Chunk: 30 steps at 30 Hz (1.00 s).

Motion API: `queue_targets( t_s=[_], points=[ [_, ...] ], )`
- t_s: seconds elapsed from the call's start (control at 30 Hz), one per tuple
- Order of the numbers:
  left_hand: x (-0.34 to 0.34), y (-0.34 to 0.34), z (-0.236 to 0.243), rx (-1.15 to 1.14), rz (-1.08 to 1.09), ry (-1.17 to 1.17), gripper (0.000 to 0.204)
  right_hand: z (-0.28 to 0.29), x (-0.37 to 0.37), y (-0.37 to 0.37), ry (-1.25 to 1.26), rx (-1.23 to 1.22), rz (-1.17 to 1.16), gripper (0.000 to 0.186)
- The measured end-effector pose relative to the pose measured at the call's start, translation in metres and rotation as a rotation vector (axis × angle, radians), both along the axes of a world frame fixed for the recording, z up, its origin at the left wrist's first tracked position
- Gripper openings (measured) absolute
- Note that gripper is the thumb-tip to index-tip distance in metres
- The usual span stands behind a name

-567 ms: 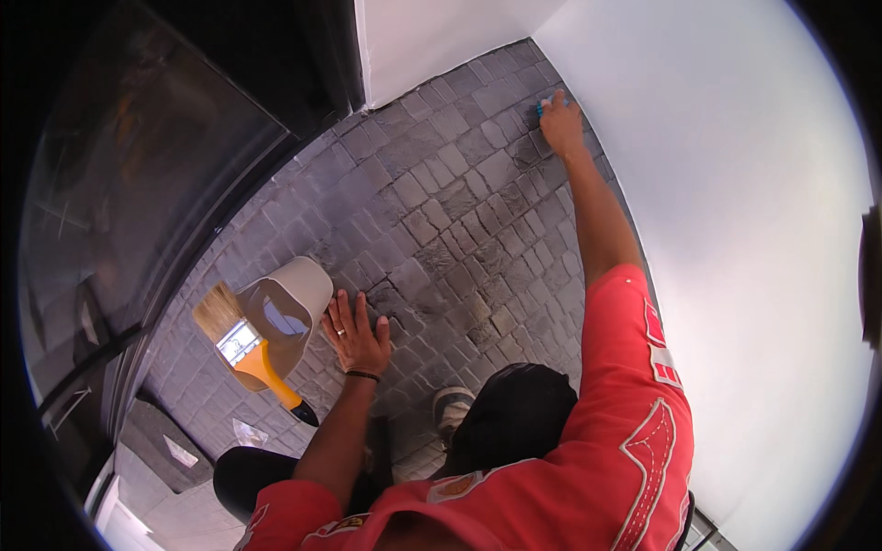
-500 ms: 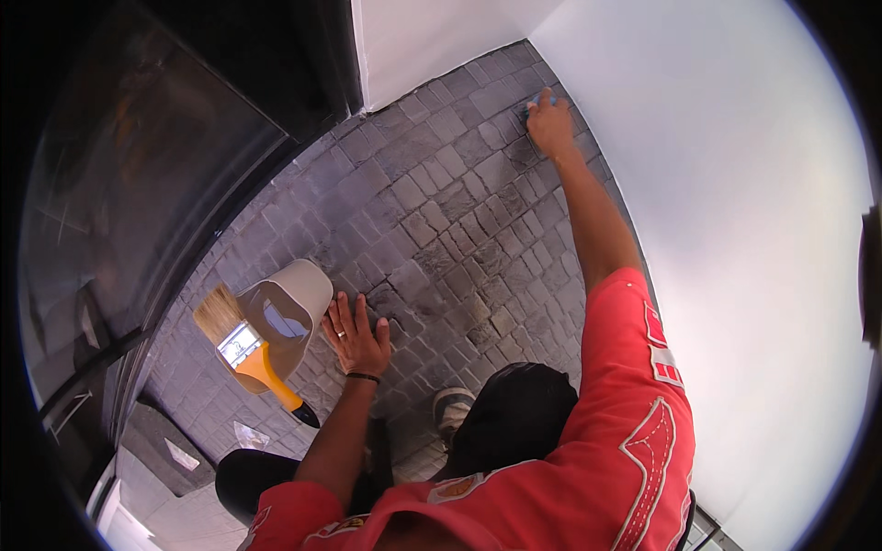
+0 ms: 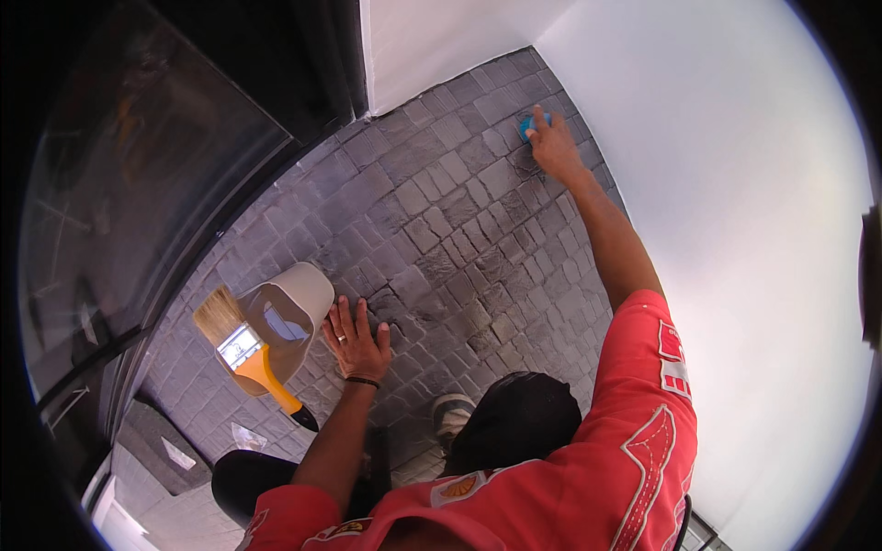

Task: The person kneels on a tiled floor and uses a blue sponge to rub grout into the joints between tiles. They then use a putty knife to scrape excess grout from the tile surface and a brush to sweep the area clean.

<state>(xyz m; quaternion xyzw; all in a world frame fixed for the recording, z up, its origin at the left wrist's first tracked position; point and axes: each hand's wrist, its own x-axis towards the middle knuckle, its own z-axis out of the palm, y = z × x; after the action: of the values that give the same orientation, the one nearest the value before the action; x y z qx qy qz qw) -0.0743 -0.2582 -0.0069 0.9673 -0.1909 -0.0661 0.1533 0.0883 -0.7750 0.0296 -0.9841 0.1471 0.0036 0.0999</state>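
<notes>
At the far right, my right hand (image 3: 556, 147) is closed on a small bright blue sponge-like pad (image 3: 527, 128), pressed to the dark stone-patterned floor (image 3: 459, 211) close to the white wall. Its exact kind is partly hidden by my fingers. My left hand (image 3: 356, 342) lies flat on the same floor, fingers spread, right beside a beige bucket (image 3: 312, 285) that holds some liquid. Across the bucket's opening rests a wide paintbrush (image 3: 253, 363) with pale bristles, a metal band and a yellow handle tipped in black.
White walls (image 3: 726, 230) meet in a corner at the far end and run along my right. A dark glass door (image 3: 156, 165) in a black frame stands to the left. Near my left knee lie a clear plastic scrap (image 3: 248, 437) and a dark grey mat (image 3: 152, 445).
My right hand has come slightly nearer along the floor, and more of the blue pad shows. My left hand, the bucket and the brush stay put.
</notes>
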Motion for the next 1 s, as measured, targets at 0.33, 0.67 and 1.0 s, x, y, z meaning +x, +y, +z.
queue_targets(
  t_s=[0.33, 0.67, 1.0],
  points=[
    [0.001, -0.001, 0.001, 0.011, 0.003, -0.033, 0.061, -0.011, -0.074, -0.022, 0.034, 0.007, -0.417, 0.054],
    [0.000, 0.000, 0.000, 0.002, -0.010, -0.033, 0.061, -0.023, 0.021, -0.021, -0.044, 0.024, -0.185, 0.053],
    [-0.002, 0.002, -0.001, 0.025, -0.013, -0.014, 0.063, 0.030, 0.009, -0.012, 0.364, -0.181, -0.064, 0.055]
  ],
)
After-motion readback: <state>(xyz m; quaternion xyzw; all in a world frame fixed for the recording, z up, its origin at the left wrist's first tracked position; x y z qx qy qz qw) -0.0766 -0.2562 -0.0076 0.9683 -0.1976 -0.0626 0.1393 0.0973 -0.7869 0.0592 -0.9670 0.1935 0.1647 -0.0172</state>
